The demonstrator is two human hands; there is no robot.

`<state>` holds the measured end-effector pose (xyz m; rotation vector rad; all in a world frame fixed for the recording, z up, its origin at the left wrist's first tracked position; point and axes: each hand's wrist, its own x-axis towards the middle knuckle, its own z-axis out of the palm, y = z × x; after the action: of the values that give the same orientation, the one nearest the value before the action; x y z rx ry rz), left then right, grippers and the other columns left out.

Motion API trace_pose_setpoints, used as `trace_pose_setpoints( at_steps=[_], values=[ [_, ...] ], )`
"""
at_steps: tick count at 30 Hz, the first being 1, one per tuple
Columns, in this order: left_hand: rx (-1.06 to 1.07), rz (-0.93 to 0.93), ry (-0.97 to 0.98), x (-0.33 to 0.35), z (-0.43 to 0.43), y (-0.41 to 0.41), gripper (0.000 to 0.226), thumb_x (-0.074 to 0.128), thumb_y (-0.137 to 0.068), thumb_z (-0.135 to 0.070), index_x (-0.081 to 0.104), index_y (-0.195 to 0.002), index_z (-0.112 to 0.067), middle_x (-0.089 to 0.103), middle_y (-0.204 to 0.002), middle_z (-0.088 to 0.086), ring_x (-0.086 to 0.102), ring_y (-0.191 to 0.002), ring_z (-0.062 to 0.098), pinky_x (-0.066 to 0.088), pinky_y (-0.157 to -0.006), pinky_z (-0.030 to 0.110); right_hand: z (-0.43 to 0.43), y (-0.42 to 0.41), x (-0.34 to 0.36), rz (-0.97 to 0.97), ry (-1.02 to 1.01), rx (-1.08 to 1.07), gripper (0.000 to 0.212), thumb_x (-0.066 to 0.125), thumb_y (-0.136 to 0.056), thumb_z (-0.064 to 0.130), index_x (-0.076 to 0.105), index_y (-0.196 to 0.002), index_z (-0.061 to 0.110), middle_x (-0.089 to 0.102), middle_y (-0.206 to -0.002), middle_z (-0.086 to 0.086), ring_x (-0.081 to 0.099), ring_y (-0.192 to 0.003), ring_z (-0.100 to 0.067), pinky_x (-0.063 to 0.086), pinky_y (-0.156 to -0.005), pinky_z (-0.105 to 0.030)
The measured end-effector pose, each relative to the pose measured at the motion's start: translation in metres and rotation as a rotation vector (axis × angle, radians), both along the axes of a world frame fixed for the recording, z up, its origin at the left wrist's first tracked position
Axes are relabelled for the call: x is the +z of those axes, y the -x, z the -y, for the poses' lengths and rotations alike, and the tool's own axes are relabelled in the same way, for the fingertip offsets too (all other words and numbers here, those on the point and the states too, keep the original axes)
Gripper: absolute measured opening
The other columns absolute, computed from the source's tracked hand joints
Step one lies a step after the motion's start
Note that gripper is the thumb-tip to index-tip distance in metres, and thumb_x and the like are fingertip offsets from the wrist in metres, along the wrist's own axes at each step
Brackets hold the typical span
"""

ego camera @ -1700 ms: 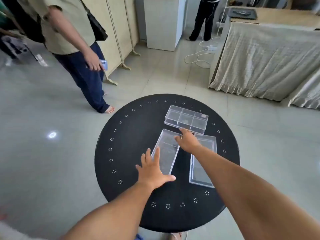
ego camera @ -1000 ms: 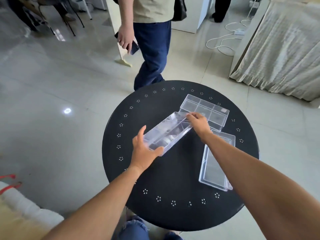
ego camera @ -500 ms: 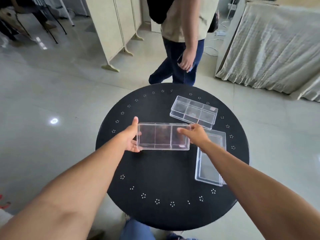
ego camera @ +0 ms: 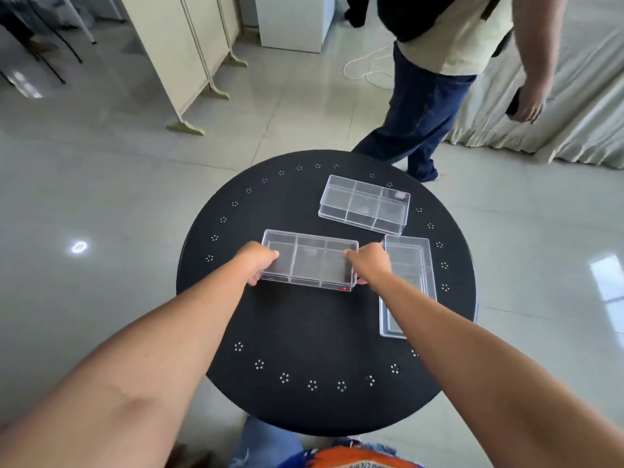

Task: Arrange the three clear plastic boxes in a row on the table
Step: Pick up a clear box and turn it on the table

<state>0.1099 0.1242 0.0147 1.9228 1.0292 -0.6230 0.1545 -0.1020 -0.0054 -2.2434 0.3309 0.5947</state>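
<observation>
Three clear plastic boxes are on the round black table (ego camera: pixel 304 332). I hold the middle box (ego camera: pixel 309 261) crosswise, my left hand (ego camera: pixel 258 265) on its left end and my right hand (ego camera: pixel 369 263) on its right end. It is at the table surface near the centre; whether it rests there I cannot tell. A second divided box (ego camera: pixel 364 204) lies at the far right, slightly angled. The third box (ego camera: pixel 410 275) lies lengthwise at the right edge, partly hidden by my right forearm.
A person in blue jeans (ego camera: pixel 418 113) walks just beyond the table's far right edge, holding a dark phone (ego camera: pixel 513 103). A folding screen (ego camera: pixel 182 55) stands at the back left, a draped bed (ego camera: pixel 574 96) at the right. A white cable (ego camera: pixel 364 67) lies on the tiled floor.
I lifted the left box off the table with both hands, turned it crosswise and lowered it toward the table's centre. The person behind has walked from left to right.
</observation>
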Motion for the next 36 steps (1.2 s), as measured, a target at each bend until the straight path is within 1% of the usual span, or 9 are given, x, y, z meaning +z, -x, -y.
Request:
trace_pose_setpoints(
  at_steps=[2, 5, 6, 9, 14, 22, 27, 31, 36],
  values=[
    [-0.08, -0.025, -0.115, 0.001, 0.001, -0.001, 0.047, 0.058, -0.091, -0.037, 0.051, -0.127, -0.008, 0.061, -0.114, 0.016, 0.063, -0.098, 0.034, 0.051, -0.08, 0.039, 0.001, 0.003, -0.001, -0.003, 0.009, 0.007, 0.033, 0.062, -0.083, 0.028, 0.05, -0.058, 0.01, 0.057, -0.061, -0.006, 0.07, -0.075, -0.037, 0.061, -0.074, -0.044],
    [-0.206, -0.009, -0.44, 0.0, 0.008, -0.004, 0.078, 0.056, -0.086, -0.042, 0.021, -0.152, -0.019, 0.034, -0.152, 0.016, 0.041, -0.134, 0.036, 0.04, -0.104, 0.047, 0.004, 0.007, 0.005, 0.064, 0.009, 0.016, 0.023, 0.059, -0.085, 0.026, 0.055, -0.066, 0.012, 0.058, -0.064, -0.004, 0.063, -0.077, -0.033, 0.051, -0.073, -0.033],
    [-0.267, 0.084, -0.54, 0.001, 0.013, -0.006, 0.08, 0.055, -0.086, -0.041, 0.016, -0.154, -0.023, 0.025, -0.157, 0.016, 0.032, -0.14, 0.037, 0.032, -0.11, 0.051, 0.008, 0.01, 0.007, 0.103, -0.01, 0.015, 0.015, 0.059, -0.087, 0.027, 0.064, -0.082, 0.014, 0.065, -0.076, -0.004, 0.063, -0.087, -0.031, 0.048, -0.077, -0.032],
    [-0.453, 0.485, -0.656, 0.008, 0.042, -0.018, 0.066, 0.055, -0.09, -0.035, 0.03, -0.15, -0.025, 0.024, -0.16, 0.013, 0.026, -0.146, 0.033, 0.02, -0.117, 0.052, 0.025, 0.024, 0.016, 0.262, -0.001, -0.019, 0.05, 0.062, -0.09, 0.037, 0.056, -0.135, 0.016, 0.065, -0.12, -0.006, 0.055, -0.12, -0.026, 0.043, -0.097, -0.033],
    [-0.67, 0.715, -0.292, 0.028, 0.113, -0.04, 0.037, 0.052, -0.092, -0.028, 0.062, -0.128, -0.032, 0.053, -0.141, -0.003, 0.052, -0.128, 0.019, 0.041, -0.105, 0.036, 0.064, 0.074, 0.029, 0.312, 0.313, -0.051, 0.074, 0.065, -0.081, 0.056, 0.04, -0.145, 0.027, 0.039, -0.147, -0.007, 0.032, -0.136, -0.032, 0.025, -0.11, -0.046],
    [-0.751, 0.438, 0.054, 0.009, 0.198, -0.07, 0.06, 0.058, -0.093, -0.035, 0.04, -0.147, -0.018, 0.041, -0.153, 0.009, 0.042, -0.139, 0.027, 0.033, -0.111, 0.035, 0.096, 0.152, -0.002, 0.115, 0.408, 0.003, 0.12, 0.06, -0.066, 0.08, -0.001, -0.157, 0.032, -0.015, -0.166, -0.007, -0.002, -0.153, -0.034, 0.017, -0.118, -0.052],
    [-0.653, 0.375, 0.158, -0.019, 0.202, -0.08, 0.046, 0.053, -0.094, -0.039, 0.054, -0.135, -0.017, 0.057, -0.139, 0.006, 0.051, -0.13, 0.026, 0.038, -0.109, 0.036, 0.096, 0.16, -0.026, 0.136, 0.269, -0.098, 0.109, 0.062, -0.075, 0.07, -0.002, -0.156, 0.036, -0.01, -0.165, -0.01, 0.008, -0.152, -0.03, 0.021, -0.121, -0.042],
    [-0.542, 0.397, 0.23, -0.025, 0.2, -0.08, 0.027, 0.053, -0.091, -0.043, 0.06, -0.113, -0.027, 0.062, -0.124, -0.001, 0.055, -0.119, 0.02, 0.043, -0.103, 0.038, 0.1, 0.157, -0.035, 0.206, 0.192, -0.159, 0.096, 0.061, -0.078, 0.064, 0.002, -0.152, 0.044, -0.003, -0.161, 0.0, 0.021, -0.148, -0.024, 0.04, -0.111, -0.037],
    [-0.5, 0.441, 0.315, -0.015, 0.199, -0.083, 0.021, 0.054, -0.087, -0.051, 0.059, -0.102, -0.039, 0.058, -0.126, -0.007, 0.051, -0.121, 0.016, 0.041, -0.107, 0.041, 0.121, 0.148, -0.037, 0.396, -0.031, -0.281, 0.081, 0.069, -0.07, 0.053, 0.032, -0.141, 0.042, 0.019, -0.147, 0.006, 0.037, -0.135, -0.016, 0.046, -0.1, -0.029]
  ],
)
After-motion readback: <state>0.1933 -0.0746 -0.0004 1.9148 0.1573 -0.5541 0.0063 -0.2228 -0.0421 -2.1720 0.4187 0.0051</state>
